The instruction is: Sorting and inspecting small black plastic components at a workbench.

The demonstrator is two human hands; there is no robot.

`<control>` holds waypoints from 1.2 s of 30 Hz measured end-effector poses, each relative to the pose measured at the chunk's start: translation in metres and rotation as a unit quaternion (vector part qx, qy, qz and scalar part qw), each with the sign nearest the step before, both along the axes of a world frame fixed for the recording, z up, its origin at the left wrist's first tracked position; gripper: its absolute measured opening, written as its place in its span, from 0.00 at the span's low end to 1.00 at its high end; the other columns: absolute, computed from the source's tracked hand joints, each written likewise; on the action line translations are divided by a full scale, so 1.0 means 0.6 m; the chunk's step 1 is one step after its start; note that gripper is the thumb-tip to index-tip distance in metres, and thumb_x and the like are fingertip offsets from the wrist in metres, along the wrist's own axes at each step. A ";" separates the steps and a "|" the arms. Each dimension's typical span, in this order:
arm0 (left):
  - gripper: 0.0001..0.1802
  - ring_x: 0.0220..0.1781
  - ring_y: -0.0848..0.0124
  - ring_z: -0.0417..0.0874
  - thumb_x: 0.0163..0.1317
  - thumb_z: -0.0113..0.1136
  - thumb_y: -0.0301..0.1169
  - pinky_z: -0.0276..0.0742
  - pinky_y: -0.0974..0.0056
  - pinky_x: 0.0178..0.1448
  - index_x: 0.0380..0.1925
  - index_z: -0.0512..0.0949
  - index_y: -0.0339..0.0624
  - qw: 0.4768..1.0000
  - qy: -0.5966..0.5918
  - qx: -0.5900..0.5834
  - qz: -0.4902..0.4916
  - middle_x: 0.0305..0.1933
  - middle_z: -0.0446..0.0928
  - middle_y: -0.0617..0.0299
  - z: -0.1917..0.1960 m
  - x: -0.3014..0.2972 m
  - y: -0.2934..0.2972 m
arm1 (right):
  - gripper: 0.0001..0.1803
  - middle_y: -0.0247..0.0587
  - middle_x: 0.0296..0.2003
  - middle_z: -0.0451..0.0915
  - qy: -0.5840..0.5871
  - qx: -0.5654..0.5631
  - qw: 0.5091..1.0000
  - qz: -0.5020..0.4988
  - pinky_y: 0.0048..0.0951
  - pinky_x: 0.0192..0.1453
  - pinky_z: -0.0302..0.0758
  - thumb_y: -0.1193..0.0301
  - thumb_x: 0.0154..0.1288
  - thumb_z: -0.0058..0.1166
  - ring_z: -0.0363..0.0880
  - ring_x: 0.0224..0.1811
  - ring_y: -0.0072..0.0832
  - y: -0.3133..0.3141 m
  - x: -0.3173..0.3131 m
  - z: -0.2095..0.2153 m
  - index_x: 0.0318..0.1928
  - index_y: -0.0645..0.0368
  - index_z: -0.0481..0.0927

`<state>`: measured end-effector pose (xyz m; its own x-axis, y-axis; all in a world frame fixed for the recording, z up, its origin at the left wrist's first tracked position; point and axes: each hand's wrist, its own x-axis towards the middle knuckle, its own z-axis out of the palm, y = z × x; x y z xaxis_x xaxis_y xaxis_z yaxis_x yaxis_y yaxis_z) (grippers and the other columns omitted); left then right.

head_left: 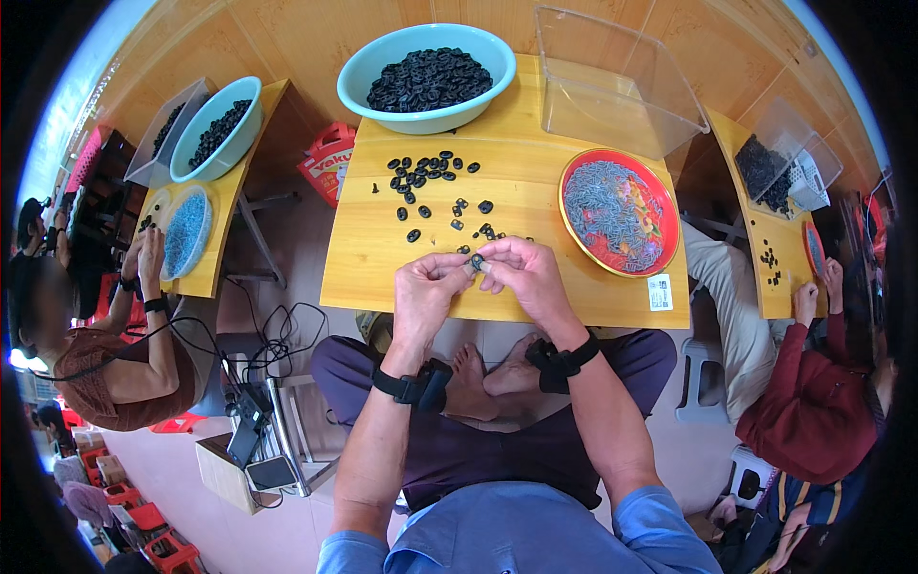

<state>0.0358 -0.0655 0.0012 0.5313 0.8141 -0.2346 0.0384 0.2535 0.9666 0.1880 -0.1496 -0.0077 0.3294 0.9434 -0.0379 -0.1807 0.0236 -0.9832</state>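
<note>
Above the near edge of the table, my left hand [426, 295] and my right hand [532, 283] meet with thumbs and fingers pinched together. Between their fingertips is a small black oval part [477, 260], partly covered by the fingers. Just beyond the hands lie a few more small black pieces [488, 232]. Farther up the table is a loose group of black oval parts [421, 174]. To the right of my right hand stands a round red tray [568, 222] with a yellow rim, holding many thin grey screw-like pieces [608, 206].
A light-blue basin [350, 88] heaped with black oval parts stands at the table's far left, a clear plastic bin [612, 115] at the far right. Co-workers sit at tables [226, 239] on both sides. Black cables [287, 330] lie on the floor to the left.
</note>
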 end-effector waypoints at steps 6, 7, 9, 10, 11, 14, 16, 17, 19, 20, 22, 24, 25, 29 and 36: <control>0.11 0.28 0.81 0.78 0.61 0.67 0.22 0.73 0.76 0.33 0.43 0.82 0.29 1.000 0.014 0.022 0.004 0.30 0.83 0.61 0.001 0.001 -0.006 | 0.09 0.40 0.33 0.84 -0.019 -0.002 1.000 0.004 0.22 0.36 0.78 0.80 0.66 0.52 0.81 0.30 0.21 0.001 -0.002 0.003 0.45 0.68 0.81; 0.11 0.27 0.82 0.76 0.60 0.67 0.22 0.70 0.76 0.31 0.42 0.82 0.29 0.999 0.019 0.038 0.004 0.28 0.82 0.63 0.000 0.001 -0.006 | 0.10 0.40 0.33 0.84 -0.028 -0.007 1.000 0.005 0.23 0.36 0.78 0.81 0.65 0.51 0.82 0.30 0.22 0.001 -0.003 0.003 0.45 0.68 0.82; 0.12 0.26 0.82 0.76 0.60 0.67 0.22 0.72 0.75 0.31 0.43 0.82 0.30 0.997 0.026 0.071 -0.025 0.28 0.83 0.63 -0.002 -0.006 -0.004 | 0.10 0.39 0.33 0.83 -0.031 -0.005 0.999 0.001 0.22 0.34 0.77 0.80 0.65 0.52 0.80 0.29 0.21 0.001 -0.003 0.001 0.45 0.68 0.81; 0.12 0.26 0.81 0.76 0.60 0.67 0.22 0.73 0.73 0.32 0.44 0.82 0.32 0.993 0.033 0.102 -0.056 0.29 0.83 0.63 0.001 -0.008 -0.002 | 0.10 0.37 0.32 0.83 -0.034 -0.004 0.999 -0.003 0.21 0.33 0.76 0.80 0.65 0.52 0.79 0.27 0.20 0.000 -0.002 0.001 0.46 0.67 0.80; 0.12 0.26 0.81 0.76 0.60 0.67 0.22 0.73 0.73 0.32 0.44 0.82 0.32 0.993 0.033 0.103 -0.056 0.29 0.83 0.63 0.005 -0.010 -0.002 | 0.10 0.37 0.32 0.83 -0.034 -0.004 0.999 -0.003 0.21 0.33 0.76 0.80 0.65 0.52 0.79 0.27 0.20 0.000 -0.001 0.001 0.46 0.67 0.80; 0.15 0.29 0.81 0.78 0.58 0.69 0.22 0.76 0.73 0.35 0.47 0.82 0.36 0.969 0.085 0.206 -0.109 0.31 0.82 0.66 0.022 -0.016 0.000 | 0.10 0.35 0.30 0.81 -0.026 -0.023 0.999 0.014 0.19 0.28 0.72 0.79 0.63 0.55 0.76 0.25 0.18 -0.002 0.008 0.011 0.45 0.65 0.77; 0.17 0.29 0.77 0.79 0.54 0.72 0.24 0.77 0.69 0.35 0.45 0.82 0.38 0.915 0.112 0.354 -0.160 0.31 0.81 0.64 0.029 -0.020 0.010 | 0.11 0.34 0.29 0.80 -0.025 -0.051 0.996 0.062 0.18 0.26 0.69 0.78 0.62 0.57 0.75 0.23 0.16 -0.002 0.015 0.018 0.45 0.63 0.75; 0.17 0.29 0.77 0.79 0.54 0.72 0.24 0.77 0.69 0.35 0.45 0.82 0.38 0.915 0.113 0.354 -0.159 0.31 0.81 0.64 0.030 -0.022 0.013 | 0.11 0.34 0.29 0.80 -0.025 -0.051 0.996 0.062 0.18 0.26 0.69 0.78 0.62 0.57 0.75 0.23 0.16 -0.001 0.016 0.020 0.45 0.63 0.75; 0.18 0.29 0.66 0.80 0.51 0.71 0.24 0.79 0.63 0.37 0.45 0.83 0.40 0.900 0.137 0.359 -0.206 0.31 0.79 0.58 0.029 -0.025 0.017 | 0.11 0.34 0.29 0.80 -0.017 -0.079 0.994 0.079 0.18 0.26 0.69 0.77 0.61 0.58 0.74 0.23 0.16 -0.001 0.017 0.023 0.44 0.63 0.75; 0.18 0.29 0.66 0.80 0.51 0.71 0.24 0.79 0.63 0.37 0.45 0.83 0.40 0.900 0.137 0.359 -0.205 0.31 0.79 0.58 0.026 -0.026 0.017 | 0.11 0.34 0.29 0.80 -0.018 -0.079 0.994 0.080 0.18 0.26 0.69 0.77 0.61 0.58 0.74 0.23 0.16 0.000 0.016 0.024 0.44 0.63 0.75; 0.16 0.29 0.64 0.80 0.51 0.71 0.25 0.79 0.62 0.36 0.42 0.83 0.40 0.893 0.131 0.383 -0.196 0.32 0.80 0.56 0.019 -0.024 0.016 | 0.10 0.34 0.30 0.80 -0.037 -0.091 0.992 0.081 0.18 0.25 0.69 0.78 0.61 0.58 0.74 0.22 0.16 0.000 0.015 0.026 0.43 0.62 0.74; 0.16 0.28 0.64 0.80 0.51 0.72 0.26 0.78 0.62 0.36 0.41 0.82 0.40 0.892 0.132 0.388 -0.189 0.32 0.80 0.56 0.014 -0.022 0.012 | 0.10 0.34 0.30 0.80 -0.038 -0.092 0.992 0.076 0.19 0.25 0.69 0.78 0.61 0.58 0.74 0.22 0.16 -0.001 0.013 0.024 0.43 0.62 0.74; 0.15 0.28 0.63 0.80 0.50 0.72 0.27 0.78 0.61 0.36 0.40 0.82 0.40 0.891 0.133 0.395 -0.182 0.32 0.80 0.55 0.012 -0.021 0.011 | 0.10 0.34 0.30 0.80 -0.039 -0.091 0.993 0.071 0.19 0.25 0.69 0.79 0.61 0.58 0.74 0.22 0.15 0.000 0.011 0.023 0.42 0.62 0.74; 0.14 0.28 0.61 0.79 0.50 0.72 0.28 0.78 0.59 0.36 0.38 0.81 0.40 0.880 0.126 0.424 -0.172 0.30 0.79 0.55 0.004 -0.022 0.012 | 0.09 0.34 0.29 0.79 -0.041 -0.083 0.994 0.063 0.18 0.24 0.68 0.79 0.60 0.57 0.73 0.22 0.15 0.003 0.004 0.020 0.42 0.62 0.74; 0.12 0.29 0.57 0.80 0.52 0.71 0.29 0.78 0.57 0.36 0.35 0.80 0.40 0.870 0.120 0.446 -0.170 0.29 0.77 0.54 -0.006 -0.014 0.026 | 0.08 0.31 0.27 0.78 -0.069 -0.100 0.990 0.067 0.18 0.23 0.67 0.79 0.62 0.57 0.72 0.21 0.14 0.014 0.012 0.026 0.40 0.61 0.73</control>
<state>0.0271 -0.0499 -0.0026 0.7996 0.5347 0.2733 0.1931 -0.6600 0.7260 0.1949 -0.1409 0.0081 0.2173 0.9573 -0.1908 -0.0324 -0.1883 -0.9816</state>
